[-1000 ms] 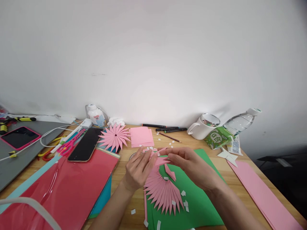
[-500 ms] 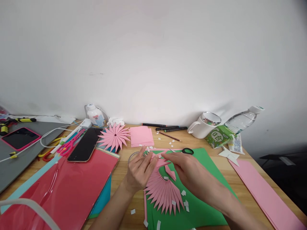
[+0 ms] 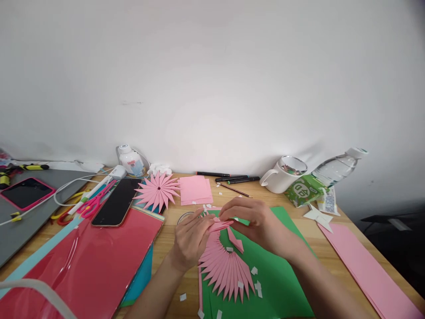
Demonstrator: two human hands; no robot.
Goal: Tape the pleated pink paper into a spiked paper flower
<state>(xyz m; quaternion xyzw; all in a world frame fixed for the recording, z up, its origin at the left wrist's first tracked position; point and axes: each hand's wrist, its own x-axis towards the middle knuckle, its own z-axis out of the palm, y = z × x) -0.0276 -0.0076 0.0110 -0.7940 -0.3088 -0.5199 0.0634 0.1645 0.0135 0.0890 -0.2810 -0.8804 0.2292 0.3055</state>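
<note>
Between my two hands is a folded piece of pink paper (image 3: 220, 226), above the green sheet (image 3: 282, 283). The fingers of my left hand (image 3: 191, 239) are closed on its left end. My right hand (image 3: 254, 221) pinches its right end between thumb and fingers. Just below lies a fan of pink folded paper points (image 3: 229, 272), partly covered by my left hand. A separate pink folded piece (image 3: 235, 240) rests beside the fan, under the held paper. Small white paper scraps (image 3: 254, 270) are scattered over the fan and green sheet.
A finished-looking pink paper star (image 3: 158, 188) and pink squares (image 3: 194, 190) lie behind my hands. Pens (image 3: 237, 179), a white mug (image 3: 282, 175) and a water bottle (image 3: 338, 167) stand along the back. Left are a phone (image 3: 116, 204), pink scissors (image 3: 94, 201) and red sheets (image 3: 99, 261).
My right hand has gone from flat, stretched fingers to a pinch on the paper's right end. My left fingers have lowered and curled over the left end.
</note>
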